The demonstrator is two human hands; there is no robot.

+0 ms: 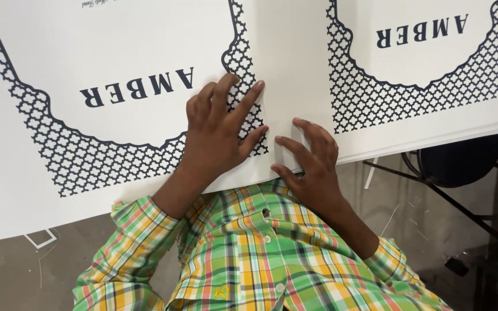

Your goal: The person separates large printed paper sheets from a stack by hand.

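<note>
A dark stool [461,158] stands on the grey floor [410,213].

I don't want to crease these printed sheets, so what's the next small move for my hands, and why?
Probably pinch up just the top sheet with the right hand, whose fingertips curl at the stack's near edge, while the left hand lies flat, holding it steady.
</note>
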